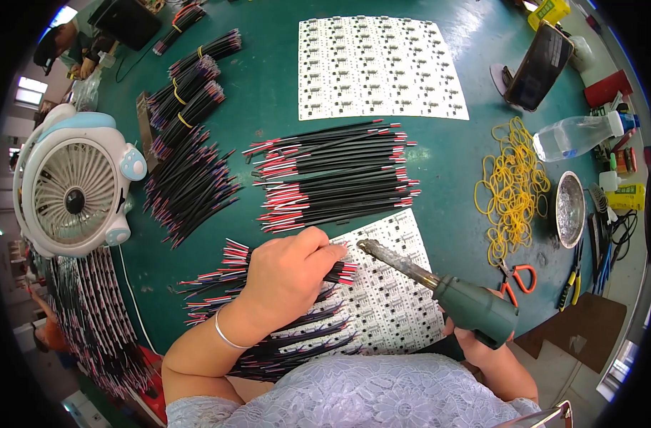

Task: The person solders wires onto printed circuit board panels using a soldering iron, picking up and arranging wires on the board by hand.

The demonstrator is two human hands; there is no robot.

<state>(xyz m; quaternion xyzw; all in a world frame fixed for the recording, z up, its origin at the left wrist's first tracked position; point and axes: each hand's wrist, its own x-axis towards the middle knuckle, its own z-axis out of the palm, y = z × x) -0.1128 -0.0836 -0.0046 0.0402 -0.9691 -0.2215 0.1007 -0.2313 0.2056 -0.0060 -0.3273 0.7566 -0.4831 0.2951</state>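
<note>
My left hand (286, 267) is closed on a small bunch of black-sleeved wires (342, 272), whose red and white ends stick out past the fingertips. Below it lies a white circuit board panel (400, 264) with rows of small dark components. Dark wires (297, 349) fan across the panel's left part, beneath my left wrist. In my right hand (477, 351) is a green soldering gun (477, 310), its metal tip pointing left, just right of my left fingertips. The gun hides most of the right fingers. I cannot tell whether the tip touches the board.
Black wires (347, 171) lie in rows beyond the panel, with another white board (379, 68) behind them. Wire bundles (197, 100) and a fan (76, 192) stand left. Rubber bands (515, 185), a metal dish (569, 210), a bottle (575, 137), a phone (540, 65) and orange-handled cutters (517, 279) are right.
</note>
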